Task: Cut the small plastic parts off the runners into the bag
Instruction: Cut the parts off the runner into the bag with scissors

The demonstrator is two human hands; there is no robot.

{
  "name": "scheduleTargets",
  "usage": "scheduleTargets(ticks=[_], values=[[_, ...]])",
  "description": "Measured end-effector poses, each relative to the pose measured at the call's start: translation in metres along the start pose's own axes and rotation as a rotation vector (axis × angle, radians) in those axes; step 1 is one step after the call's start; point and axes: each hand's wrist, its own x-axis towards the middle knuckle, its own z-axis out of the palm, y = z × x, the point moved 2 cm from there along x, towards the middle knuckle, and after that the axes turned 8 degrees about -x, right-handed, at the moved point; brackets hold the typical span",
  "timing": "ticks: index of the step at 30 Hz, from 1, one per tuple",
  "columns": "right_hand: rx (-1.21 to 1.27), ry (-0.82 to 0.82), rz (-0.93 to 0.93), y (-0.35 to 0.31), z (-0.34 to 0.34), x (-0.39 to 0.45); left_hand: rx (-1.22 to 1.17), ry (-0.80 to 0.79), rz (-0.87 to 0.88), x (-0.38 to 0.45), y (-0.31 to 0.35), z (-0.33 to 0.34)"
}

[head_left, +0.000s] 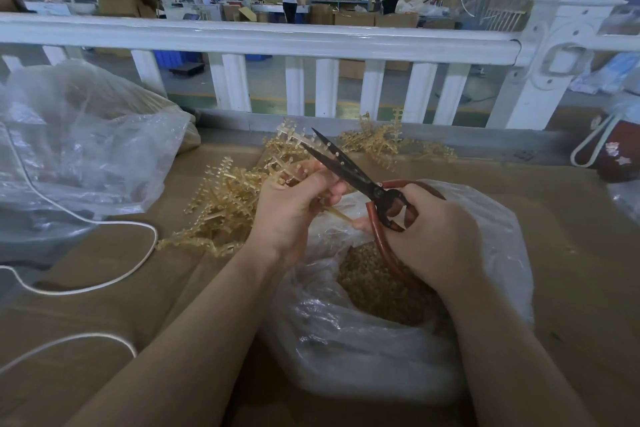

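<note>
**benchguy:** ok so what's going on closest to the camera?

**trimmer88:** Nearest thing is the clear plastic bag (349,354), sitting open on the cardboard-covered table (571,253), and it's holding a heap of small amber parts (377,288). Right above its mouth the right hand (440,239) is gripping the scissors (349,173), fingers curled through the red loop handles, black blades pointing up and to the left and standing a little apart.

**benchguy:** and the other hand?

**trimmer88:** The left hand (294,208) is sitting just left of the blades, fingers curled round a runner (294,149), a yellowish branching frame with little pegs still on it. The runner is sticking up past the fingertips and the blades are crossing right at it. Can't tell whether the edge is actually touching a peg, too small.

**benchguy:** where's the rest of the stock?

**trimmer88:** A loose pile of runners (221,204) is lying on the table to the left of and behind that hand, and some more runners (381,142) are sitting farther back by the table's edge. A white cord (104,274) is looping across the left side, and a big crumpled clear bag (86,139) is slumping there too. Far right there's a dark red bag (616,152) with a white strap. Behind all of it a white railing (277,35) is running across, and past that a workshop floor with cardboard boxes and two people standing.
</note>
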Motion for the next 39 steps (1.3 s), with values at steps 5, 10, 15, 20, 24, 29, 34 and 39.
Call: scheduleTargets(ticks=[5, 10, 15, 20, 24, 29, 34, 39], values=[[0.052, -0.025, -0.011, -0.0004, 0.0004, -0.0004, -0.008, -0.013, 0.025, 0.0018, -0.0001, -0.0015], [0.108, -0.026, -0.007, -0.0011, 0.0009, -0.0011, -0.007, -0.033, 0.044, 0.0022, -0.0011, -0.0028], [0.11, -0.033, 0.007, -0.0009, 0.0023, -0.0001, 0.014, -0.03, 0.037, 0.0017, -0.0015, -0.0017], [0.104, -0.028, 0.019, -0.0009, 0.0013, 0.0006, 0.068, -0.078, 0.057, 0.0001, -0.002, 0.0037], [0.107, -0.042, 0.032, -0.002, -0.0005, 0.0005, 0.072, -0.066, 0.058, -0.0006, -0.002, 0.0042], [0.109, -0.044, 0.022, -0.0019, -0.0009, 0.0, 0.055, -0.076, 0.041, -0.0004, -0.0026, 0.0034], [0.123, -0.043, 0.023, 0.0005, 0.0014, -0.0003, 0.039, -0.054, 0.025, 0.0011, -0.004, 0.0027], [0.151, -0.036, 0.018, -0.0014, 0.0008, -0.0008, 0.004, -0.061, 0.001, 0.0013, -0.0057, 0.0015]])
